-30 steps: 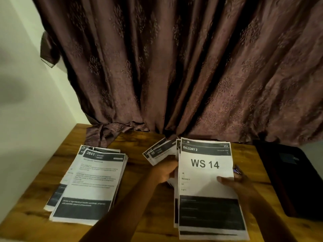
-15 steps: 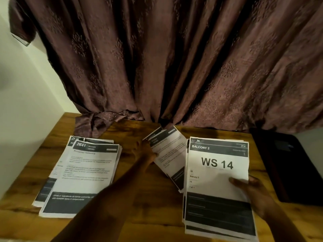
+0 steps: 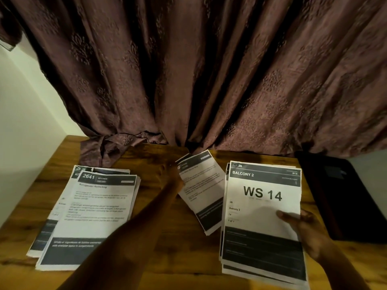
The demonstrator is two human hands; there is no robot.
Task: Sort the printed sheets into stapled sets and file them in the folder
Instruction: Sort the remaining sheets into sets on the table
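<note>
Right hand [image 3: 304,227] sits at the lower right of the frame, thumb laid flat across the white part of the top sheet, other fingers tucked under the edge, so it's gripping the WS 14 stack [image 3: 262,222]. That top page reads "BALCONY 2" in a dark header.

Left hand [image 3: 172,178] is up in the middle of the frame, holding the left edge of a small tilted bunch of sheets [image 3: 202,191]. It's dark and blurry there, so I can't tell how the fingers lie.

Far left there's another pile [image 3: 92,214] lying on the wooden table [image 3: 163,248], top page "2641". A dark folder [image 3: 343,195] lies at the right edge, just beside the WS 14 stack. A brown patterned curtain [image 3: 188,70] fills the whole top of the frame.
</note>
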